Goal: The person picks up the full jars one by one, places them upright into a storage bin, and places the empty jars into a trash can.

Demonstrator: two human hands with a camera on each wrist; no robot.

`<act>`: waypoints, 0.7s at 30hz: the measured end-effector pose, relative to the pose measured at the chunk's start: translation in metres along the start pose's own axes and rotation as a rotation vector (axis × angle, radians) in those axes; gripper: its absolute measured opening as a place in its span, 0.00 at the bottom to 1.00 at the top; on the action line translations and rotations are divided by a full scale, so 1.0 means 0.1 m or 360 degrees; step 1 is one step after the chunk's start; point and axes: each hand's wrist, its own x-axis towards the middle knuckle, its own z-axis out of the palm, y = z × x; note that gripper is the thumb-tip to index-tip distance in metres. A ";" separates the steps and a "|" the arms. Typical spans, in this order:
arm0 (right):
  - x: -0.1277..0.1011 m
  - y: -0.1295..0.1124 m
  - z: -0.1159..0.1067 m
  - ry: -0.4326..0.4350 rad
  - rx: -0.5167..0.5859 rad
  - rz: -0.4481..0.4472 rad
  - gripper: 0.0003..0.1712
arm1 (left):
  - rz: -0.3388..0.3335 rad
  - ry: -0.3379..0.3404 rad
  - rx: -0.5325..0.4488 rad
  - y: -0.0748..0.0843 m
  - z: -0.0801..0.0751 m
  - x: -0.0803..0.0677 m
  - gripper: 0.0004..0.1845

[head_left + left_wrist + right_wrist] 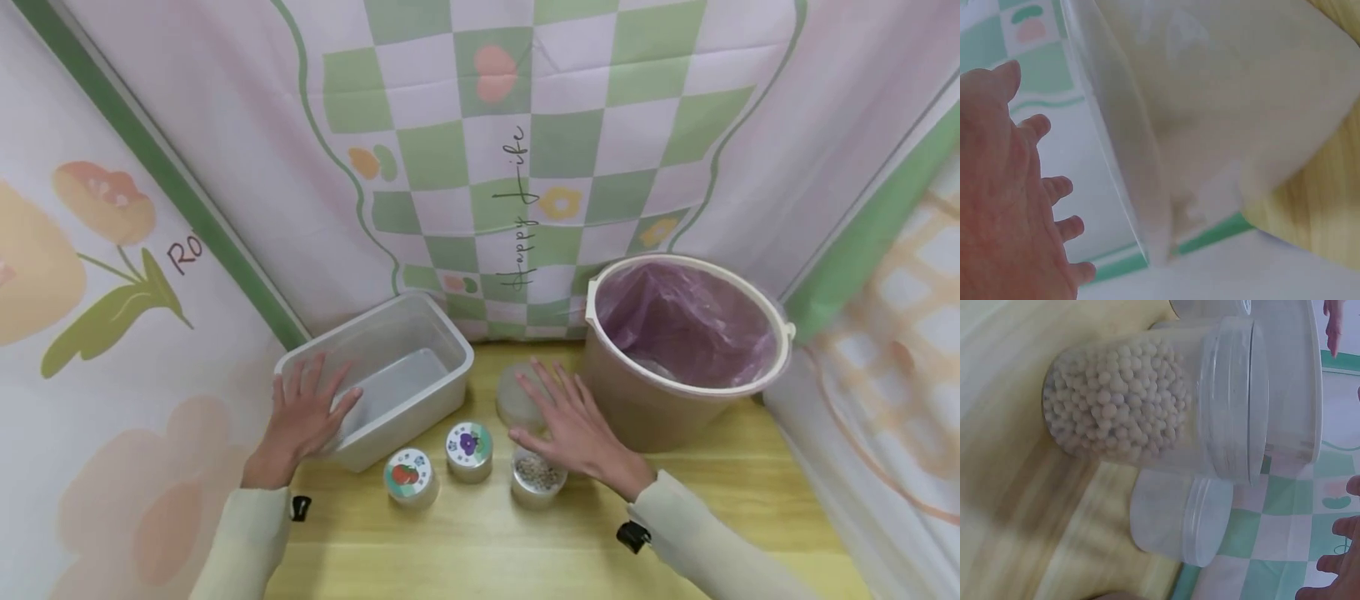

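Observation:
In the head view my left hand (303,417) is over the near left rim of a translucent rectangular bin (431,400), fingers spread. The left wrist view has that hand (1004,187) beside the bin's wall (1229,94), holding nothing. My right hand (573,429), fingers also spread, hovers above a clear jar of small beige pellets (534,497) and partly covers a frosted round tub (513,400) behind it. In the right wrist view the pellet jar (1116,400) stands upright on the wood. Two labelled jars are between the hands, one with a tomato picture (411,479), one with a purple flower (470,450).
A beige bucket (637,412) lined with a purple plastic bag (686,317) stands right of the tub. Behind everything hangs a green-and-white checked cloth (487,167). Patterned fabric (120,350) closes off the left side, and the jars rest on a wood-grain tabletop (465,550).

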 end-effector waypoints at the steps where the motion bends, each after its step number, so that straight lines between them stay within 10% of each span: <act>1: -0.01 -0.01 0.00 0.0005 0.0005 -0.0007 0.54 | -0.0023 -0.0008 -0.0002 -0.04 -0.01 -0.02 0.37; 21: -0.39 0.01 0.43 0.0198 0.0122 0.0113 0.62 | -0.0186 -0.0114 -0.0199 -0.42 0.11 -0.23 0.37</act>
